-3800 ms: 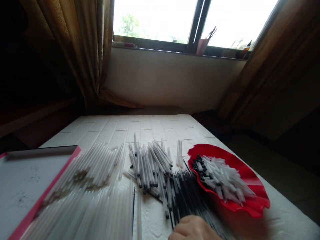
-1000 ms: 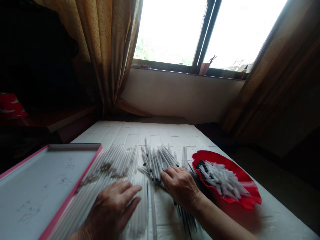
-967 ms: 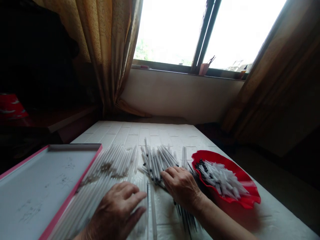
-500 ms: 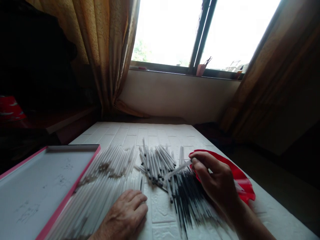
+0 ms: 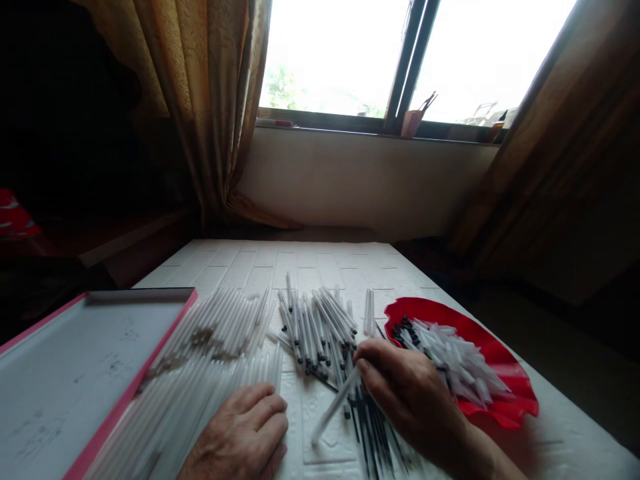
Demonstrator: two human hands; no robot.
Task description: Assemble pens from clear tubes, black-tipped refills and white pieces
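My right hand [image 5: 413, 393] pinches one clear pen barrel [image 5: 336, 408], which slants down toward the front left with its lower end near the tabletop. Below that hand lies a heap of thin black pen refills [image 5: 373, 433], partly hidden by it. My left hand [image 5: 240, 430] rests loosely on the right edge of a wide layer of clear pen barrels [image 5: 200, 393], fingers lying over them and nothing visible in its grasp. Between and beyond the hands is a loose pile of clear barrels with black ends [image 5: 315, 327].
A red wavy-rimmed plate [image 5: 523, 380] at the right holds whitish cone-shaped pieces [image 5: 463, 360] and small black parts [image 5: 404, 328]. At the left lies a shallow white tray with a pink rim [image 5: 173, 333]. The white brick-patterned table [image 5: 240, 257] stands before a window.
My right hand has moved left and down from over the red plate, bringing the barrel nearer the tabletop and uncovering the plate's contents. My left hand has barely shifted.
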